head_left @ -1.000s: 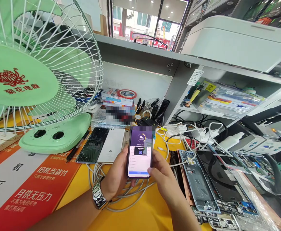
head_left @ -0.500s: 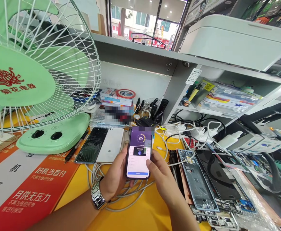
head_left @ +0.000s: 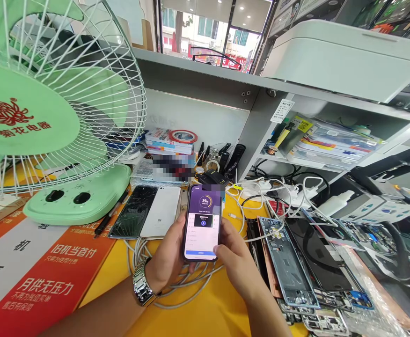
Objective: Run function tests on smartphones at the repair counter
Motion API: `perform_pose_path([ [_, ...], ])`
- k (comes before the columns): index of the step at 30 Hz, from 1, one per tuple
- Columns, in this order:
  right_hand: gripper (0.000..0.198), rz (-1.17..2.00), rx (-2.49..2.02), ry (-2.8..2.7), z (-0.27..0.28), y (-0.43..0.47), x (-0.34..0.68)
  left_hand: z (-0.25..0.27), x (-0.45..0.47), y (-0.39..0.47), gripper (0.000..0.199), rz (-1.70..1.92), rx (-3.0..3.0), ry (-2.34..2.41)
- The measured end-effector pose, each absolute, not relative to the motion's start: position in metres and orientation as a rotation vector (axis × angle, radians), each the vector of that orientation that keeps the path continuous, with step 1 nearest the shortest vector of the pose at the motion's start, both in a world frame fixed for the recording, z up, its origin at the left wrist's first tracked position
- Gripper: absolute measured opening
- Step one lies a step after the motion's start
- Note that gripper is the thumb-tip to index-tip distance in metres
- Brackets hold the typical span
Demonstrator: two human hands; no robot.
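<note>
A lit smartphone (head_left: 201,238) is held upright between my two hands, tilted toward me. Its screen reads 39% on a purple band, with a pale list and a blue bar below. My left hand (head_left: 168,252), with a metal watch (head_left: 142,283) on its wrist, is closed round the phone's left side and lower back. My right hand (head_left: 235,252) grips the right side, its thumb at the lower right of the screen. Just left of the phone lie a white phone (head_left: 163,213) and a dark phone with a cracked back (head_left: 133,213). A coiled grey cable (head_left: 180,295) lies beneath my hands.
A green fan (head_left: 61,103) stands at left on a red and white printed sheet (head_left: 50,271). Phone frames and parts (head_left: 289,262) are piled at right. White cables and chargers (head_left: 282,192) tangle behind them. A shelf holds papers (head_left: 334,145) below a white printer-like box (head_left: 345,61).
My right thumb has moved down the phone's right edge to the lower corner of the screen. My left hand and the phone have stayed in place.
</note>
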State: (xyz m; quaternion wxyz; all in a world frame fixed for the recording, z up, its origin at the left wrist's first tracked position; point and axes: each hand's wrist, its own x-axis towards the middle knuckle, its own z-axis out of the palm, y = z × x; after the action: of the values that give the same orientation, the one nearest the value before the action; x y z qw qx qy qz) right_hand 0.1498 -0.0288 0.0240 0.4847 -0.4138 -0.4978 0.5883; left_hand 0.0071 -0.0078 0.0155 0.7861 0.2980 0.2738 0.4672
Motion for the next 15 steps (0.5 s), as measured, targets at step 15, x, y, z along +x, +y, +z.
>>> perform_pose_path([
  [15,0.049,1.375,-1.052,-1.230,0.0259,-0.0301,0.1501,0.0143,0.0070,-0.0062,0.058,0.983,0.659,0.590],
])
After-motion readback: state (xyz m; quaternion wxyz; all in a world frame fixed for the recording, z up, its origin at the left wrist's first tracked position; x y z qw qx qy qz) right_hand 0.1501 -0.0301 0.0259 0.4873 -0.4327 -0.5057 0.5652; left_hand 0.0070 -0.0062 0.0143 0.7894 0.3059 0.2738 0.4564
